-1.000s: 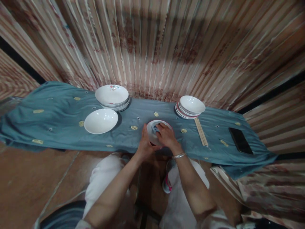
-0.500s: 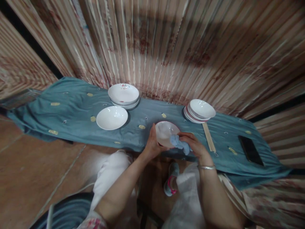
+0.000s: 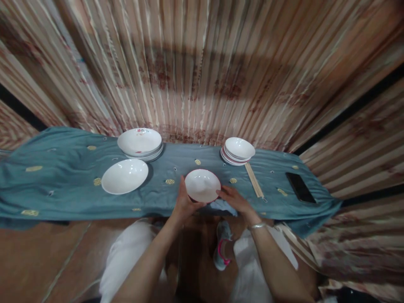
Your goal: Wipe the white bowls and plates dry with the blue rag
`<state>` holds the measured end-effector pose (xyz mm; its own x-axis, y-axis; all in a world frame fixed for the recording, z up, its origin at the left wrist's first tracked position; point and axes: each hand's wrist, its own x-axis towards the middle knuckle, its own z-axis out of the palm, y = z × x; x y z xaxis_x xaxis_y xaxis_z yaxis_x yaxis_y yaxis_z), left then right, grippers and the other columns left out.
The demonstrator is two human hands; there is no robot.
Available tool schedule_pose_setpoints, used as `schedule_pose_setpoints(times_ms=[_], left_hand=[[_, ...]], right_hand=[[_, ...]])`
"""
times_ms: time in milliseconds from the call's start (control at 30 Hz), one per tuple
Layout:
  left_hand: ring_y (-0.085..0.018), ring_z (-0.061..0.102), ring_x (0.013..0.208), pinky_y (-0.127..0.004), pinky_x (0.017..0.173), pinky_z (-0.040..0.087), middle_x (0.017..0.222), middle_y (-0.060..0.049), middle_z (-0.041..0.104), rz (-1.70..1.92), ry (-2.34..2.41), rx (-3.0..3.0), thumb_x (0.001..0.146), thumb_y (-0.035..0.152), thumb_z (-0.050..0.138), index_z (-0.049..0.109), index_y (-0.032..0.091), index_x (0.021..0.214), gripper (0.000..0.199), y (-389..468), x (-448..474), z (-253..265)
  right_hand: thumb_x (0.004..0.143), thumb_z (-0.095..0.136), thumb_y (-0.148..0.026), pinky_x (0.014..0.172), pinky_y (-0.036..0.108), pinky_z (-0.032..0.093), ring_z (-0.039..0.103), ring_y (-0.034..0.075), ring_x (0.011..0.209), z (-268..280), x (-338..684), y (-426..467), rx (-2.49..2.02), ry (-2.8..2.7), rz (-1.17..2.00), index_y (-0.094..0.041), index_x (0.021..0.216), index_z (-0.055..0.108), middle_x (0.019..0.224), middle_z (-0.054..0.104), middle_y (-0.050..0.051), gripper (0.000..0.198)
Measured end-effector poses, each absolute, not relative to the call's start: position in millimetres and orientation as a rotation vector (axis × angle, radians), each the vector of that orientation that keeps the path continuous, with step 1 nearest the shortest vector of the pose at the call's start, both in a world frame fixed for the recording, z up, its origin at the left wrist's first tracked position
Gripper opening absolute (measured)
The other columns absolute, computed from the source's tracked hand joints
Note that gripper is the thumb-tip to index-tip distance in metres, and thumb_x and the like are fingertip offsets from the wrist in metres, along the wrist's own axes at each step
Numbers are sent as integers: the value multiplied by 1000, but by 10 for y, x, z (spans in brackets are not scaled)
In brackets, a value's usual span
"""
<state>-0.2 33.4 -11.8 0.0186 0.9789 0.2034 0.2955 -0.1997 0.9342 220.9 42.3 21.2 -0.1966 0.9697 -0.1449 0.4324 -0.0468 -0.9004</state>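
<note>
A white bowl with a red rim (image 3: 202,186) is tilted toward me near the table's front edge. My left hand (image 3: 185,203) grips its left side, thumb up along the rim and fingers underneath. On the opposite side my right hand (image 3: 235,198) holds the right rim, fingertips at the edge. A light blue cloth (image 3: 224,206) shows below the bowl and under my right hand; whether those fingers also hold it is hidden.
A stack of plates (image 3: 140,143) and a large white bowl (image 3: 125,176) stand left. To the right are stacked bowls (image 3: 240,148), chopsticks (image 3: 253,180) and a black phone (image 3: 299,187) on the teal tablecloth (image 3: 75,185). A pleated curtain (image 3: 189,75) hangs behind.
My right hand has shifted from wiping position inside the bowl to its right rim, and the blue cloth is now lower, beneath it. The view has swung right and up.
</note>
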Motion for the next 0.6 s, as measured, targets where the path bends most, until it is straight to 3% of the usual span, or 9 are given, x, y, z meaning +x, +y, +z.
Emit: schedule_pose_setpoints(times_ms=[200, 333, 467, 600], left_hand=[[-37, 26, 144, -51, 117, 22, 155, -25, 26, 1263, 1319, 1726, 49, 37, 86, 11, 15, 152, 130, 374, 79, 24], [-34, 21, 146, -50, 118, 18, 158, -23, 22, 1355, 1234, 1808, 57, 44, 83, 9, 19, 152, 123, 446, 270, 291], [-34, 22, 146, -52, 117, 17, 156, -22, 25, 1442, 1180, 1801, 63, 51, 79, 12, 20, 151, 115, 630, 528, 568], [-36, 26, 143, -50, 115, 26, 153, -25, 29, 1445, 1085, 1708, 59, 58, 79, 16, 13, 150, 120, 942, 803, 773]], right_hand=[[71, 55, -39, 70, 31, 49, 57, 18, 72, 97, 2086, 427, -1449, -1475, 1045, -18, 92, 67, 78, 68, 2, 32], [72, 55, -38, 73, 30, 48, 58, 18, 79, 373, 2227, 430, -1377, -1363, 949, -18, 101, 66, 89, 69, 4, 38], [74, 54, -37, 72, 30, 48, 58, 18, 77, 684, 2412, 548, -1365, -1332, 832, -16, 105, 66, 85, 68, 3, 40], [72, 53, -35, 81, 33, 49, 60, 21, 89, 903, 2647, 828, -1368, -1326, 680, -16, 113, 63, 95, 69, 5, 46]])
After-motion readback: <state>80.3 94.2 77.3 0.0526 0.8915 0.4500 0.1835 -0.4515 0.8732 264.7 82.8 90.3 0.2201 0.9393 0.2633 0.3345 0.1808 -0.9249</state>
